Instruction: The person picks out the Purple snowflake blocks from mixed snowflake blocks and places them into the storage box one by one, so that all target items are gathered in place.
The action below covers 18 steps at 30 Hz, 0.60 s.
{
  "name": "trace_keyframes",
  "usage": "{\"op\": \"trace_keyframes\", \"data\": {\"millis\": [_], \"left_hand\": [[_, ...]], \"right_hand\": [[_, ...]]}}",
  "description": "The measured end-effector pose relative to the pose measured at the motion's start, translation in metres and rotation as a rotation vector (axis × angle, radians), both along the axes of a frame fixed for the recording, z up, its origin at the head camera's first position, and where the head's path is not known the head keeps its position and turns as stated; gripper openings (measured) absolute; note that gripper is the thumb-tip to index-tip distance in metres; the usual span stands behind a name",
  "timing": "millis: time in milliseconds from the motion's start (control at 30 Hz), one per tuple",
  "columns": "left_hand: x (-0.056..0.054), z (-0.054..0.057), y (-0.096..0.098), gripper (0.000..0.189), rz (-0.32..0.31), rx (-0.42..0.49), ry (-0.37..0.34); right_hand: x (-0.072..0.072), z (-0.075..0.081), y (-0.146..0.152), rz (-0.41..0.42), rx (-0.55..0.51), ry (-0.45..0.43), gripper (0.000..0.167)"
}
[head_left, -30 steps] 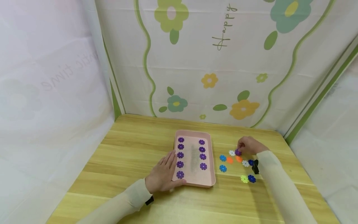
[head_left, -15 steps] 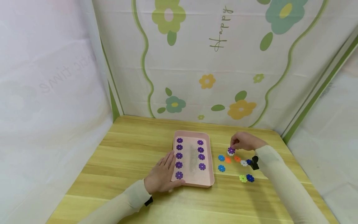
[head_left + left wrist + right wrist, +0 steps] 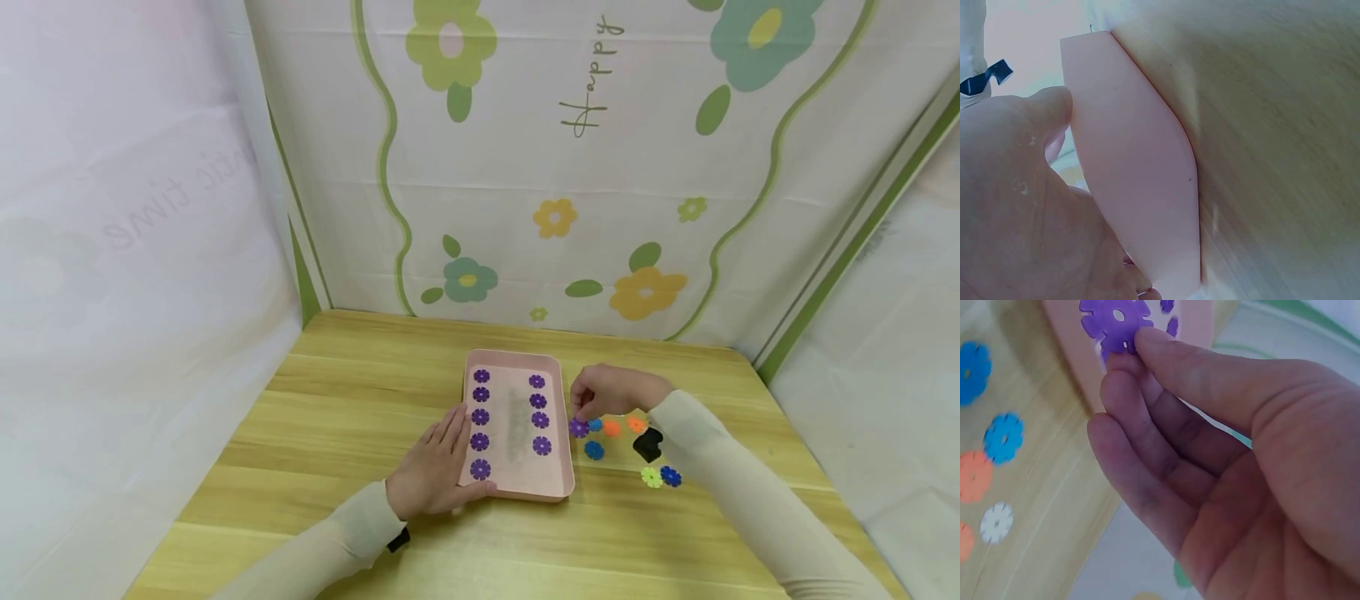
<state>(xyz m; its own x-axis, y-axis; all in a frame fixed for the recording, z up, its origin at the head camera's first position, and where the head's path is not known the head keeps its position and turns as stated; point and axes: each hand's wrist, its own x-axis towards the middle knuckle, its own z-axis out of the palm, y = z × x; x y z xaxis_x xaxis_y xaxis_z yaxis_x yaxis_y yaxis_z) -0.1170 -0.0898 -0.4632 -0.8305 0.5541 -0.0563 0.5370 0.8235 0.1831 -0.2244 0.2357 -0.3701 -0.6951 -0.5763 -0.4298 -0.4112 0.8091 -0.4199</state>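
Note:
My right hand (image 3: 611, 392) pinches a purple snowflake disc (image 3: 1116, 320) between thumb and fingertips. In the head view this disc is just outside the right rim of the pink tray (image 3: 566, 487). Inside the tray, purple discs form two columns: several along the left side, including a front-left disc (image 3: 481, 469), and several along the right, including one (image 3: 542, 446) nearest the front. My left hand (image 3: 429, 471) rests at the tray's front-left corner, fingers straight along the left rim and thumb along the front rim. The left wrist view shows the tray's outer wall (image 3: 1135, 150) beside the palm.
Right of the tray lie loose discs: a blue disc (image 3: 594, 451), an orange disc (image 3: 974, 476), a white disc (image 3: 996, 522), a yellow-green disc (image 3: 652, 477) and a dark blue disc (image 3: 671, 476). Printed cloth (image 3: 480, 167) hangs behind the wooden table (image 3: 360, 367).
My right hand has carried the purple disc leftward from among the loose discs to beside the tray's right rim. The left hand has stayed on the tray.

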Motion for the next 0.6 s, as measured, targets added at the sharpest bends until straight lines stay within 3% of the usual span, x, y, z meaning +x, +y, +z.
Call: {"op": "trace_keyframes", "data": {"millis": [300, 600], "left_hand": [[0.0, 0.0, 0.0, 0.108, -0.005, -0.014, 0.019], [0.0, -0.001, 0.0, 0.108, 0.0, -0.02, 0.019]], "right_hand": [[0.014, -0.012, -0.037, 0.065, -0.006, -0.024, 0.018], [0.02, -0.044, -0.05, 0.088, -0.02, -0.012, 0.018]]}}
